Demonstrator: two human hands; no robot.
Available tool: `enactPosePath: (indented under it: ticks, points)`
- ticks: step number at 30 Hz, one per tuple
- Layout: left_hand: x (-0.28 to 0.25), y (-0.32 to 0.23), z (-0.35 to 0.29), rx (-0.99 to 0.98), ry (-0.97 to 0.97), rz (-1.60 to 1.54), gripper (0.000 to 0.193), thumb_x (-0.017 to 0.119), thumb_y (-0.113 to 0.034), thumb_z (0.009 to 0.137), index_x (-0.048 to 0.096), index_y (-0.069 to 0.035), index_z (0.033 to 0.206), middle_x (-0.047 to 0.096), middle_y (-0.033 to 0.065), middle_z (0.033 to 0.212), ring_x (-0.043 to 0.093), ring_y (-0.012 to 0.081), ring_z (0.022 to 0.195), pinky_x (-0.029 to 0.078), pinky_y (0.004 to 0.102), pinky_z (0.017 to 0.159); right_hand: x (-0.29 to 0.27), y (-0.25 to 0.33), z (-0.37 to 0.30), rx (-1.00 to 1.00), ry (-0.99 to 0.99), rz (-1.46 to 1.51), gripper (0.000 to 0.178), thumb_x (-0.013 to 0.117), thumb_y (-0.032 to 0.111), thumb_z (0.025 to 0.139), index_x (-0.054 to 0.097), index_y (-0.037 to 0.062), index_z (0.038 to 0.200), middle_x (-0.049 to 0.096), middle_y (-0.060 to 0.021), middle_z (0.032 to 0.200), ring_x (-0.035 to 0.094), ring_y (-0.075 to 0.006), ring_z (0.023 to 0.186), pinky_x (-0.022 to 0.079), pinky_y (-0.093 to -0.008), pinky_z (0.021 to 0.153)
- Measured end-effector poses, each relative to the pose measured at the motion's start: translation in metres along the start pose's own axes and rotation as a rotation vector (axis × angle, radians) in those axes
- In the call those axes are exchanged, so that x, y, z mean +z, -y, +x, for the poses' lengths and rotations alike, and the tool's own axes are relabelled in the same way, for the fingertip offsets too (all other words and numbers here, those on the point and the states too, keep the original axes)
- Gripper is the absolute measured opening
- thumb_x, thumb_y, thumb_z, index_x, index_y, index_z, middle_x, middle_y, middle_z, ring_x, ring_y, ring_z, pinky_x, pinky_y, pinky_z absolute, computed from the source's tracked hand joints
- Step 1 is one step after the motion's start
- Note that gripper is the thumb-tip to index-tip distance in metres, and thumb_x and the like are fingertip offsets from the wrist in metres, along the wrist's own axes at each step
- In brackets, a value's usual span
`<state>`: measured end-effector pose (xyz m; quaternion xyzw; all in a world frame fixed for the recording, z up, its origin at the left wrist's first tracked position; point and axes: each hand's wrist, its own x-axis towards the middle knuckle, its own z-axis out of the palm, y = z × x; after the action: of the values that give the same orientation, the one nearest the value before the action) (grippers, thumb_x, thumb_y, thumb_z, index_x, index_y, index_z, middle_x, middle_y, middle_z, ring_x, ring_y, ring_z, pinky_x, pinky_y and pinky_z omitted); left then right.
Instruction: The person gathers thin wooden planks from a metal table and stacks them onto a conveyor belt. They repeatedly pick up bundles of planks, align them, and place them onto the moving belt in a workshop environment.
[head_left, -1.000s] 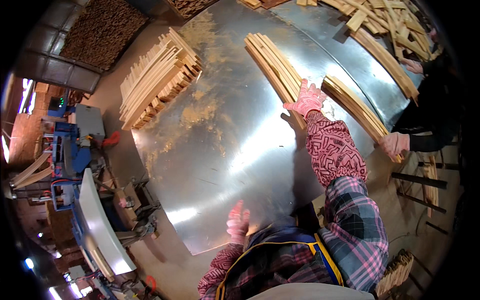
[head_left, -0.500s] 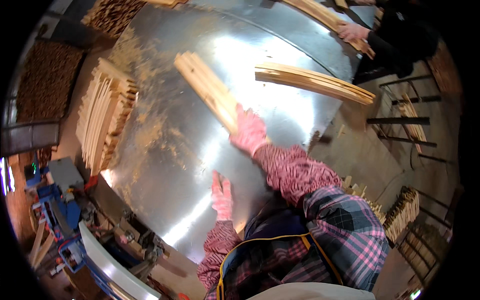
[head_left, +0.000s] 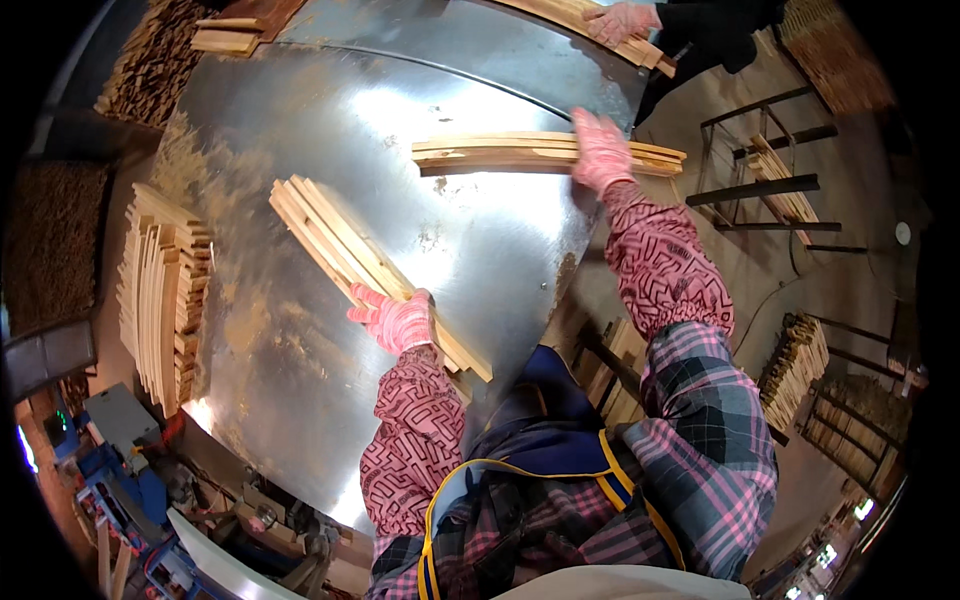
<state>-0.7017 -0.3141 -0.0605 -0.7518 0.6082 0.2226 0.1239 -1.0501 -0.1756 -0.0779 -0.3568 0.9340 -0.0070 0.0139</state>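
My left hand (head_left: pixel 393 320), in a pink-and-white glove, is closed across the near part of a bundle of long pale wooden strips (head_left: pixel 335 235). That bundle lies slantwise on the shiny metal table (head_left: pixel 490 260). Farther right, my right hand (head_left: pixel 602 155), gloved alike, is laid across a second bundle of wooden strips (head_left: pixel 490 152). Its fingers are stretched out past the bundle's far edge. The undersides of both bundles are hidden.
A tall stack of wooden strips (head_left: pixel 160 300) stands by the table's left edge, beside scattered sawdust (head_left: pixel 255 320). Across the table, a co-worker's gloved hand (head_left: pixel 620 22) rests on more strips. Metal racks (head_left: pixel 760 190) stand on the right; blue machinery (head_left: pixel 120 480) is lower left.
My right hand has left the left bundle and reached right onto the second one. My left hand has moved up onto the left bundle. The view has shifted, and the left bundle's strips are more spread.
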Motion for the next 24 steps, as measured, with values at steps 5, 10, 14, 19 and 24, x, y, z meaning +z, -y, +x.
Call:
enactPosePath:
  ticks: [5,10,14,19,24]
  points:
    - [0.007,0.011,0.012,0.069,-0.057,-0.077,0.121,0.081,-0.027,0.067,0.006,-0.018,0.161,0.014,0.0288,0.161,0.047,0.0408,0.134,0.044,0.04,0.11,0.002,0.003,-0.02,-0.069,0.329,-0.086,0.048,0.07,0.028,0.075,0.064,0.0116,0.12,0.068,-0.0152,0.112,0.066,-0.0339,0.107,0.052,-0.0428,0.093]
    - [-0.008,0.101,0.049,0.327,0.285,-1.126,0.105,0.08,-0.023,0.071,0.021,-0.013,0.157,0.048,0.023,0.139,0.06,0.0363,0.116,0.051,0.0444,0.101,-0.01,0.063,-0.107,0.135,0.669,0.529,0.055,0.082,0.04,0.069,0.073,0.0049,0.11,0.073,-0.0187,0.102,0.069,-0.033,0.099,0.053,-0.0412,0.088]
    - [-0.059,0.169,0.036,0.226,1.025,-2.014,0.084,0.077,-0.028,0.081,0.034,-0.003,0.149,0.059,0.0185,0.124,0.064,0.0328,0.106,0.059,0.0443,0.087,-0.015,0.09,-0.172,0.368,0.705,1.475,0.045,0.08,0.02,0.074,0.069,-0.0017,0.112,0.073,-0.0109,0.092,0.07,-0.0196,0.082,0.057,-0.0325,0.077]
    - [-0.087,0.239,0.025,0.387,1.773,-2.285,0.107,0.084,-0.043,0.077,0.019,0.001,0.15,0.05,0.0236,0.127,0.056,0.0369,0.119,0.057,0.046,0.1,-0.063,0.108,-0.25,0.123,0.373,1.656,0.043,0.077,0.013,0.077,0.065,-0.0001,0.116,0.072,-0.0072,0.095,0.069,-0.0173,0.082,0.057,-0.0309,0.077]
    - [-0.079,0.324,0.025,0.443,1.868,-2.178,0.104,0.082,-0.043,0.079,0.02,0.001,0.151,0.051,0.027,0.129,0.058,0.0375,0.118,0.06,0.0476,0.095,-0.16,0.083,-0.346,0.053,0.08,1.027,0.051,0.08,0.02,0.075,0.063,0.0051,0.121,0.072,-0.0075,0.105,0.069,-0.0203,0.096,0.054,-0.034,0.085]
